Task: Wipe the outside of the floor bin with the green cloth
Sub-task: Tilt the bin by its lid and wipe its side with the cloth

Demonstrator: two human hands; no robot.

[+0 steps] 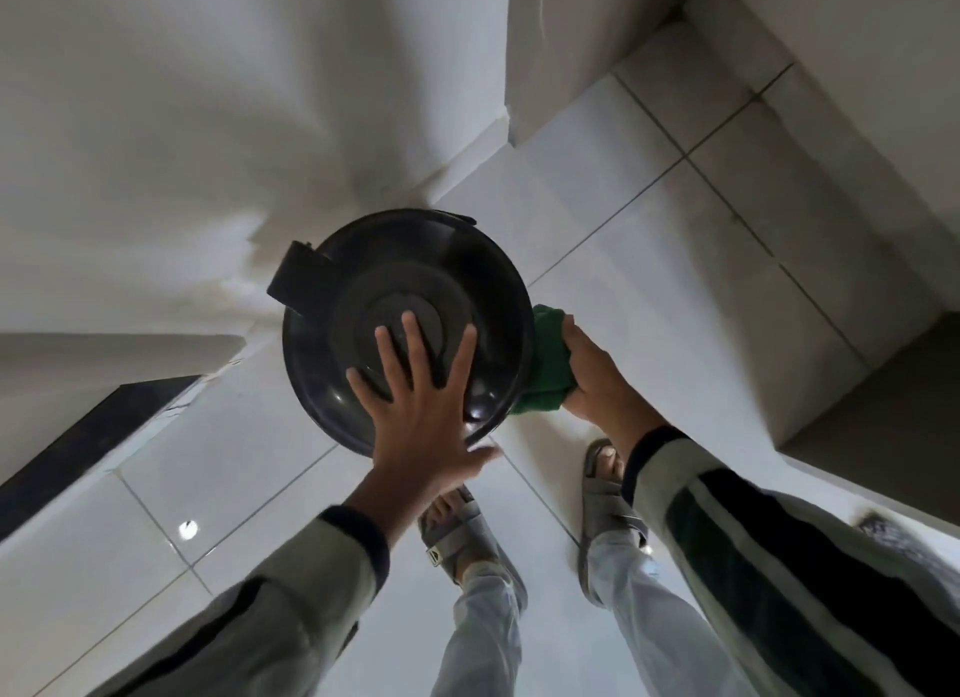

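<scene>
Trouble could come from the floor bin (410, 281) tipping or sliding on the shiny tiled floor (649, 260), because it stands free by the wall and the right hand (592, 369) pushes sideways on it. The left hand (421, 410) lies open and flat on the lid (405, 322) to hold it down, and the right hand is closed around the green cloth (545, 364), pressed to the bin's right side. If the top hand slips, the bin could fall over, or the lid could pop open.
</scene>
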